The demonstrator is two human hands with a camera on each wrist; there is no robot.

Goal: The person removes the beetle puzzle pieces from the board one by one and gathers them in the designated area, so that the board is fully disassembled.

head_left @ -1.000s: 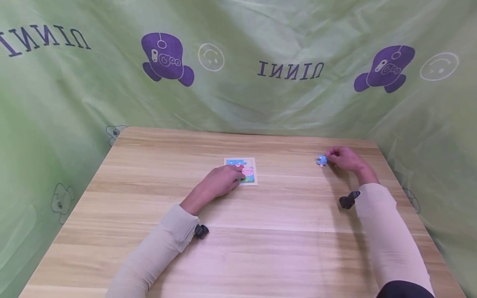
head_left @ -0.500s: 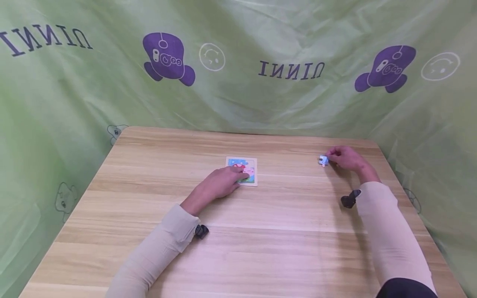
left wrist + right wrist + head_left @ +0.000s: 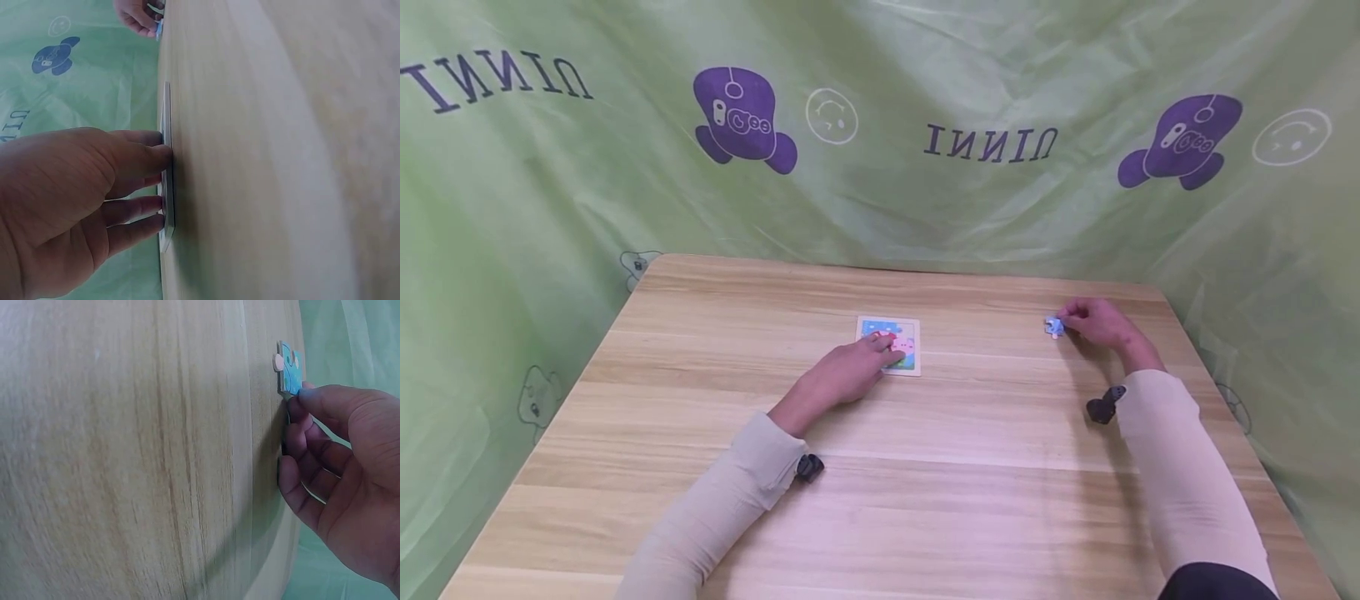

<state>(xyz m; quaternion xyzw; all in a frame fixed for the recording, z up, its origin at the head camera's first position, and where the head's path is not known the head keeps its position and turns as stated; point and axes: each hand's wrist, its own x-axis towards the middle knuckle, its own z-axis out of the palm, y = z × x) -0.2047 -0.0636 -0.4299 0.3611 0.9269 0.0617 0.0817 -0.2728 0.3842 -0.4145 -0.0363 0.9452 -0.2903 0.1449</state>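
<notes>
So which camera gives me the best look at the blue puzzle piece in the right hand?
The right wrist view: the blue puzzle piece shows large, with its pink tab and the right hand pinching one end. The head view shows it small, and the left wrist view only a blue sliver near the top, by that hand.

Smooth wood-grain tabletop (image 3: 970, 475), shiny cloth backdrop (image 3: 865, 212), matt fabric sleeves (image 3: 1183, 475), smooth-faced puzzle piece (image 3: 290, 374)

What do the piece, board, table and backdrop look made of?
Piece: probably thin wood or thick card, printed face; its edge shows thickness.
Board: likely the same, matte; pale plain rim, stiff and flat.
Table: wood or wood-look laminate, smooth; streaky grain, soft sheen.
Backdrop: thin fabric or plastic sheet, slightly glossy; creases and folds.
</notes>
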